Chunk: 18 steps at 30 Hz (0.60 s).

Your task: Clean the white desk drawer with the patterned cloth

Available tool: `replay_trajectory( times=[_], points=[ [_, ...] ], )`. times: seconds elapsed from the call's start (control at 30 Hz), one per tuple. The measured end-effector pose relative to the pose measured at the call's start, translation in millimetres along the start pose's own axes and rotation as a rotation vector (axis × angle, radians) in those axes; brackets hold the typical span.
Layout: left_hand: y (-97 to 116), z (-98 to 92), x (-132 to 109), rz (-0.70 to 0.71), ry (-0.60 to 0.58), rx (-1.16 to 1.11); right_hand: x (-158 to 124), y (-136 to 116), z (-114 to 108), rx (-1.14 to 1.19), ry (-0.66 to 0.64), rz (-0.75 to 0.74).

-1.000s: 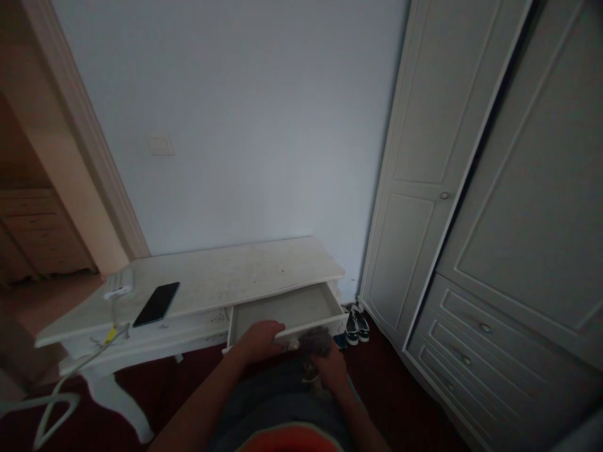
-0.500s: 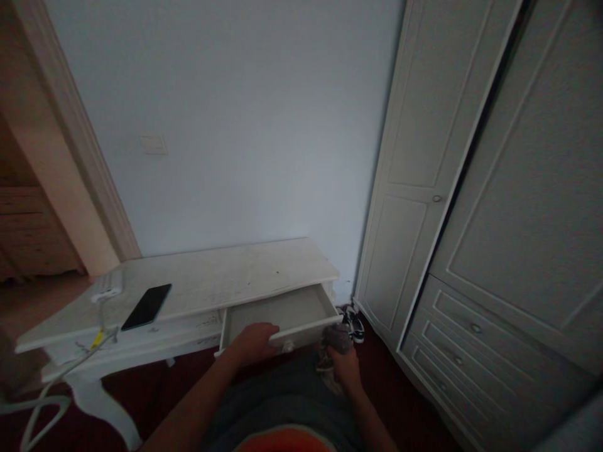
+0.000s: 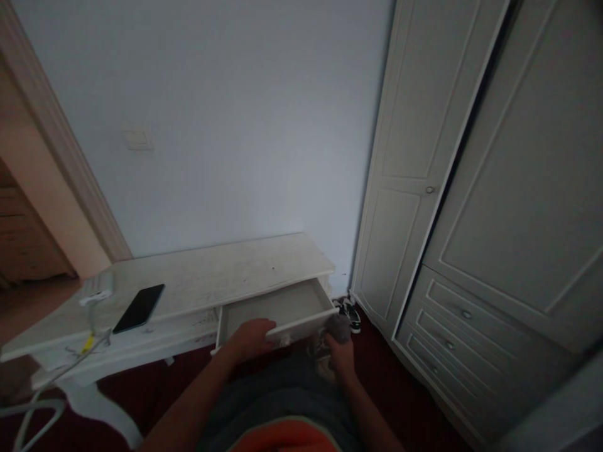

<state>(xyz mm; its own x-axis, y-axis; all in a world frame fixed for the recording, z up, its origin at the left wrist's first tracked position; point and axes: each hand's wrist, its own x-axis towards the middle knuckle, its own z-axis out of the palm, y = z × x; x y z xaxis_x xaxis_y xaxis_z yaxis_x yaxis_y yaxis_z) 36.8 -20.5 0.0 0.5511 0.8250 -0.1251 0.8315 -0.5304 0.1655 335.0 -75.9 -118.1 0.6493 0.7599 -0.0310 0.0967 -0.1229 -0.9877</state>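
A white drawer is pulled out from the right part of a worn white table; the part of its inside that shows holds nothing. At the drawer's front panel, my left hand grips the top edge, left of the round knob. My right hand is closed on a bunched grey cloth, just beside the drawer's right front corner. The dim light hides what kind of cloth it is.
A black phone and a white power strip with a cable lie on the table's left. Dark sneakers stand on the dark red floor beyond the right hand. A white wardrobe rises on the right.
The view has shifted slightly, so the room sits a little further left and higher. Both hands keep nearly the same places at the drawer, and the drawer stays pulled out.
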Motion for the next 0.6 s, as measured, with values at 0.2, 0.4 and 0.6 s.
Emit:
replay_trajectory(
  times=[0.2, 0.4, 0.6],
  points=[
    [1, -1.9, -2, -0.007, 0.002, 0.002, -12, -17, 1, -0.156, -0.056, -0.028],
    [3, -4.4, -4, 0.011, 0.008, 0.004, -29, -44, 0, -0.297, -0.150, -0.169],
    [3, -4.3, -4, 0.016, 0.011, 0.007, -65, -70, 13, -0.406, -0.360, -0.323]
  ],
)
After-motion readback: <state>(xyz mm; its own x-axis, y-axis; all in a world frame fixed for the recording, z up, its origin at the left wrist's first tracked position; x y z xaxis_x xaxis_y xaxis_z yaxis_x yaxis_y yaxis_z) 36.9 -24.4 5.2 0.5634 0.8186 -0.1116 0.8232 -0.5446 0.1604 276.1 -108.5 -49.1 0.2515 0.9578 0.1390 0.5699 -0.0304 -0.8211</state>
